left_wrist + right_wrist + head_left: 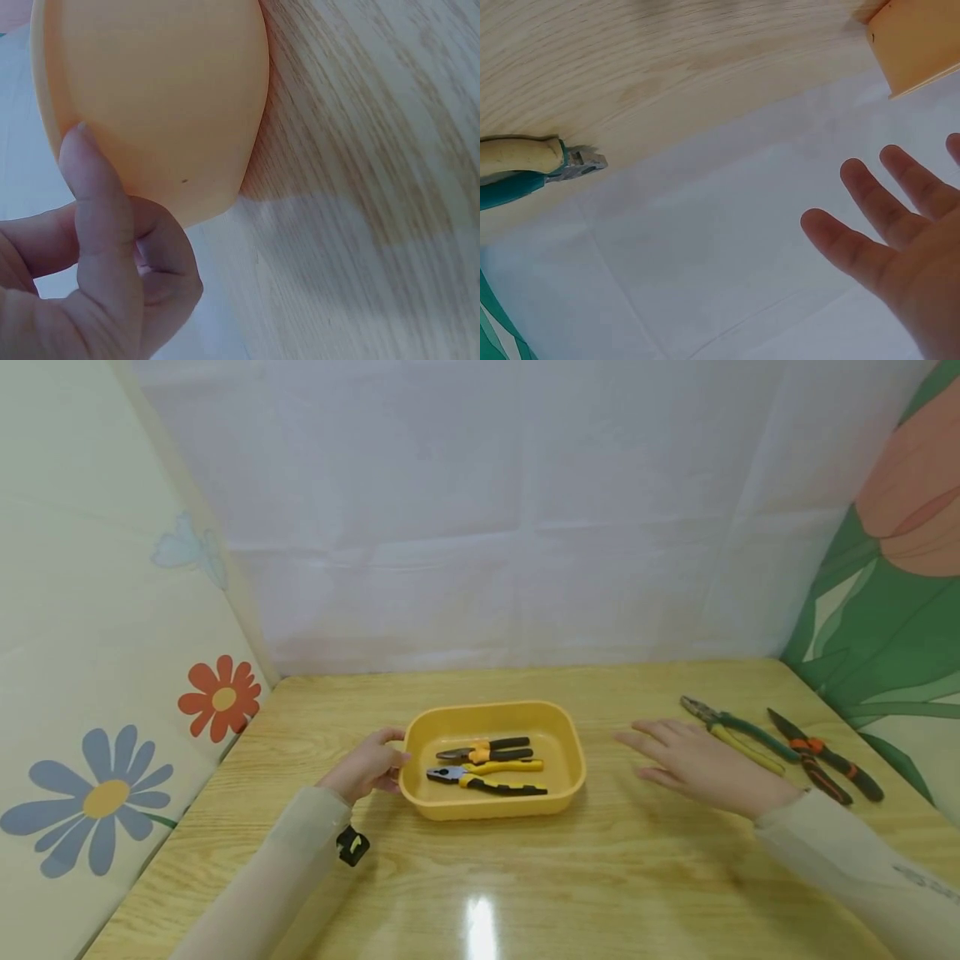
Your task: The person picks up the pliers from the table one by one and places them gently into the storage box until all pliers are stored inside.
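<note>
My left hand (pixel 369 768) grips the left end of a yellow plastic basket (pixel 491 810), a fingertip right at its rim in the left wrist view. Inside lie two pliers side by side: long-nose pliers (pixel 480 752) with orange and black handles, and combination pliers (pixel 487 777) with yellow and black handles. To the right of the basket, my right hand (pixel 693 764) hovers over the table with spread, straight fingers, holding nothing. Beyond it are worn pliers (pixel 742 732) with green and yellow handles; their jaws also show in the right wrist view.
Pruning shears (pixel 821 756) with black and orange handles lie at the table's right side. The wooden table (pixel 585 877) backs onto a white sheet (pixel 480 527). Flower-printed panels stand left and right. A black strap piece (pixel 352 845) hangs at the left wrist.
</note>
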